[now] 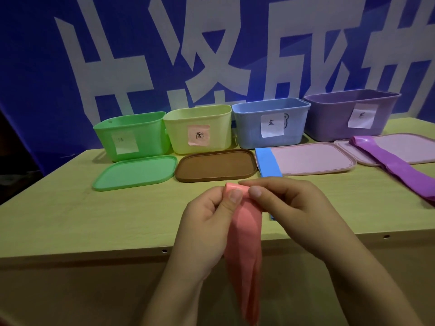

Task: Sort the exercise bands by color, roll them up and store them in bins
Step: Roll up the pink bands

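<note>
Two-hand grip (pixel 242 196), pink band (pixel 244 243) vertical

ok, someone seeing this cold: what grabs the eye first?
Front and centre, both hands, left and right, pinch the top end of a pink exercise band that hangs below the table edge. Behind them stands a row of four labelled bins: green, yellow, blue and purple. A purple band trails across the lid at far right.

Blue banner (pixel 35 67) with big white characters behind pale wooden table (pixel 70 220) (dim light, dark gap at left).
</note>
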Demonstrator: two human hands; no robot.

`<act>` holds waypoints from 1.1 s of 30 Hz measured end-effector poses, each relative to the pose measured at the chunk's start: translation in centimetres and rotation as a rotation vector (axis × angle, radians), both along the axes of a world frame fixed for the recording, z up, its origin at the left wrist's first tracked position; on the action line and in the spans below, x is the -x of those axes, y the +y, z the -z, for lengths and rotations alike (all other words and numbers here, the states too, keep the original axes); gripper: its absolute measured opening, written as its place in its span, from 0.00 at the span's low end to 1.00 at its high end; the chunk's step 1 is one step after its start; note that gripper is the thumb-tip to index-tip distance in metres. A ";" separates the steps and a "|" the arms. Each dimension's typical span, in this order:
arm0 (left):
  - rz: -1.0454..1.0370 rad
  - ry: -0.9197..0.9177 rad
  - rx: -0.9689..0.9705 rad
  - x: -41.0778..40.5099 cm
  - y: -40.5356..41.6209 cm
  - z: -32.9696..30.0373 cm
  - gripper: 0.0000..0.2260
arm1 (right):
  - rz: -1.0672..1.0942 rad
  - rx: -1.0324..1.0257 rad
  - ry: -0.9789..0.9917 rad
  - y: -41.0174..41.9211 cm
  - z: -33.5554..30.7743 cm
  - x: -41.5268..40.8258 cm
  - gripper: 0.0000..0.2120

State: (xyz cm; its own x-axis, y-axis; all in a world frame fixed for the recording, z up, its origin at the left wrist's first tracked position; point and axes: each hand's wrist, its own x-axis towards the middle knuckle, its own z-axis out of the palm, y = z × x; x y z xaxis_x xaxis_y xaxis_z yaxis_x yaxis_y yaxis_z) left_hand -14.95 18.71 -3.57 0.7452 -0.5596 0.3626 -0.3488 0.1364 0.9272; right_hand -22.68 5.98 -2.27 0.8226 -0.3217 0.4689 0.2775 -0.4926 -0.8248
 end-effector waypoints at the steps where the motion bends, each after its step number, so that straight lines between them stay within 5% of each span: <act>1: 0.003 -0.014 -0.005 0.0 0.0 0.0 0.13 | 0.034 0.050 -0.017 0.0 0.0 0.0 0.08; 7: 0.042 0.046 0.054 0.2 -0.2 -0.3 0.11 | 0.207 0.214 -0.222 0.4 0.2 0.0 0.07; 15: 0.146 0.266 0.020 -0.5 0.3 -0.8 0.20 | 0.247 0.246 -0.310 0.7 0.1 -0.2 0.09; 25: 0.193 0.314 0.054 -0.6 -0.3 -0.4 0.14 | 0.322 0.300 -0.358 0.8 0.6 -0.7 0.09; 33: 0.088 0.220 0.045 -0.5 -0.4 -0.2 0.19 | 0.341 0.394 -0.384 0.6 1.2 -1.0 0.09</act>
